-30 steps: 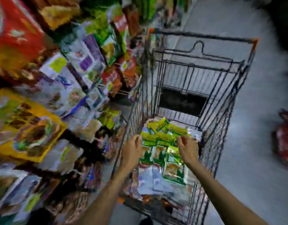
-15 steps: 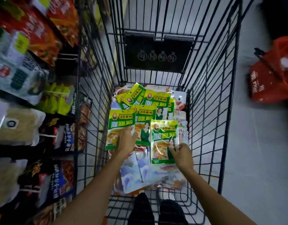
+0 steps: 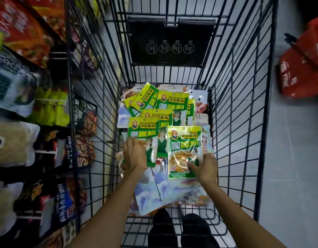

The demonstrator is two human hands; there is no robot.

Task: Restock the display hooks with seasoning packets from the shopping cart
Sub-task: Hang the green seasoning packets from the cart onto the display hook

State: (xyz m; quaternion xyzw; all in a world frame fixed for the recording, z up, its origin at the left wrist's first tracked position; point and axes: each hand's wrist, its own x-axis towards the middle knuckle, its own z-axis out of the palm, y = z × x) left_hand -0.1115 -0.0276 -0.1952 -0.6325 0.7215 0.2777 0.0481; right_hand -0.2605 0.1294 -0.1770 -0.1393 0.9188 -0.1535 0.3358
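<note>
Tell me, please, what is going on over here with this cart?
A person is bent over the shopping cart, both hands down among green-and-yellow seasoning packets. The right hand pinches the lower corner of the front packet, while the left hand lies on a second packet beside it. Neither packet is out of the cart yet; the hanging display is to the left.

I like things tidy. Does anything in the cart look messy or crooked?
Yes. The green packets lie overlapping in the cart, and the far ones are tilted. Nothing looks torn or spilled.
</note>
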